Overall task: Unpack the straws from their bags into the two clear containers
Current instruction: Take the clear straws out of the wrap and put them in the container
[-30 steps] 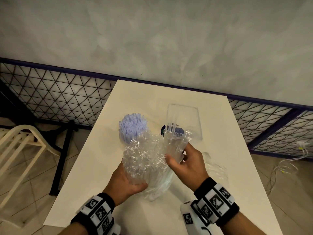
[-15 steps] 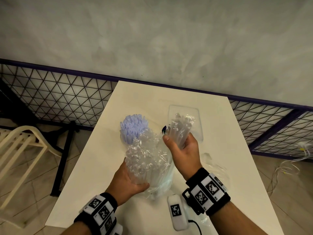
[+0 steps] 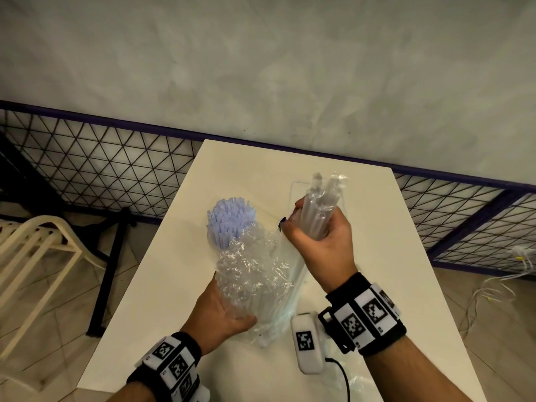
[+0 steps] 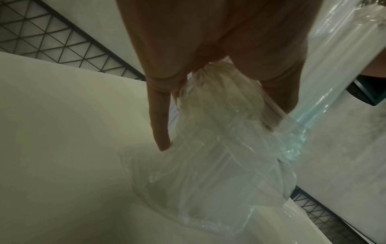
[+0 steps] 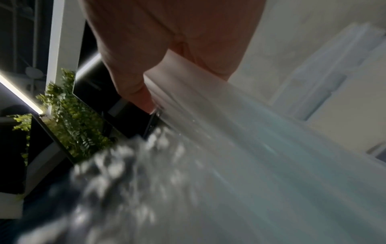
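Note:
My right hand (image 3: 316, 227) grips a bundle of clear straws (image 3: 320, 207), lifted partly out of a crinkled clear plastic bag (image 3: 255, 274). My left hand (image 3: 223, 311) holds the lower part of that bag (image 4: 208, 156) near the table's front. Behind the bag a clear container full of pale blue straws (image 3: 229, 219) stands at the left. A second clear container (image 3: 295, 192) stands behind my right hand and is mostly hidden. In the right wrist view the clear straws (image 5: 261, 156) are a blur running out from my palm.
The white table (image 3: 377, 227) ends near a grey wall with a black wire-mesh fence (image 3: 101, 166) at its base. A cream chair (image 3: 32, 250) stands on the floor to the left. White cables (image 3: 519, 265) lie on the floor at right.
My right hand has closed on the clear straws and drawn them up and away out of the bag. The left hand has kept hold of the bag.

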The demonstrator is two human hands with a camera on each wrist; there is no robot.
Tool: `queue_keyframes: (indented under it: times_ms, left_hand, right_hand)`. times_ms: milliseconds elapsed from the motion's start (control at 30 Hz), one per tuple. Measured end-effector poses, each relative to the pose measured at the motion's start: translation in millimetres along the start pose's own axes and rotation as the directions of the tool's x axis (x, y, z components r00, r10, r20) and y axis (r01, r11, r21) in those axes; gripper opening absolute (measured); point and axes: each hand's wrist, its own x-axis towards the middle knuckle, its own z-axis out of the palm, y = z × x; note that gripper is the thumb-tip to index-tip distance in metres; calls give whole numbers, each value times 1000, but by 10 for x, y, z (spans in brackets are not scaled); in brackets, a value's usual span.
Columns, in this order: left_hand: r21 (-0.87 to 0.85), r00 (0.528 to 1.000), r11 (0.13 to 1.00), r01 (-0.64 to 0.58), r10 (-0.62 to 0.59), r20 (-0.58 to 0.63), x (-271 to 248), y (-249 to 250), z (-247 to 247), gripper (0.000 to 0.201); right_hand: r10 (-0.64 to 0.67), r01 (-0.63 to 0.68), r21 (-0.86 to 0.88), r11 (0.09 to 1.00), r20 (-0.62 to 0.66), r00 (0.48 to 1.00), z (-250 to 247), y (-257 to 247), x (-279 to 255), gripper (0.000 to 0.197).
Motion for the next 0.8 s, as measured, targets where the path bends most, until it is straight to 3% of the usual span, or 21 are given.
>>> queue_keyframes:
  times_ms: [100, 233, 333, 567, 800]
  left_hand:
    - [29, 1000, 999, -14, 14, 6, 12, -8, 1, 90]
    - [50, 1000, 998, -24, 24, 5, 24, -12, -1, 87]
    - [59, 1000, 998, -29, 29, 4, 26, -9, -2, 87]
    - [74, 1000, 997, -15, 16, -7, 20, 20, -7, 90]
    - [47, 1000, 999, 0, -1, 15, 29, 0, -24, 92]
  right_hand:
    - [1, -2, 24, 1000, 42, 999, -60, -37, 78, 37]
    - [89, -72, -84, 994, 223, 971, -111, 35, 14, 52]
    - [136, -93, -156, 983, 289, 948, -111, 53, -30, 57]
    - [-8, 24, -99, 995, 154, 988, -54, -26, 62, 56]
    - [-267, 267, -37, 963, -7, 964, -203, -847, 688, 54]
